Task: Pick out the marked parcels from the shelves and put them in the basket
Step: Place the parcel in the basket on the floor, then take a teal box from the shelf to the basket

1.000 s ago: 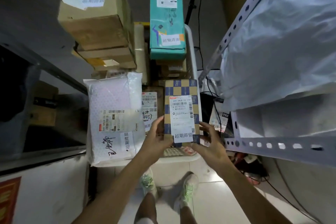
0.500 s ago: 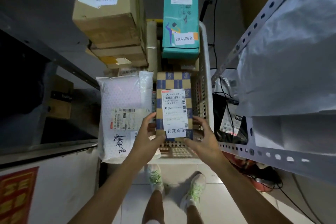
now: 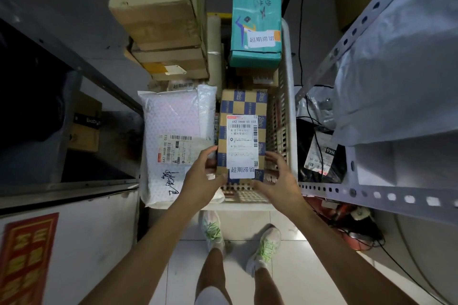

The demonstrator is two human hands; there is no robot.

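I hold a blue-and-tan checkered box [image 3: 244,104] with a shipping label and a white marked sticker, low inside the white plastic basket [image 3: 288,86]. My left hand [image 3: 200,181] grips its lower left edge, thumb on the side. My right hand [image 3: 277,178] curls round its lower right corner. A teal box [image 3: 255,7] with the same white sticker stands at the far end of the basket. A white padded mailer [image 3: 173,126] lies over the basket's left side, beside my left hand.
Stacked brown cardboard boxes [image 3: 158,15] tower at the basket's far left. A perforated metal shelf rail [image 3: 371,195] on the right carries a black parcel [image 3: 319,153], with grey bags above. A dark shelf [image 3: 62,57] runs along the left. My feet stand on the tiled floor [image 3: 297,267].
The checkered box has sunk lower into the basket between the mailer and the basket's right wall, with both hands following it down.
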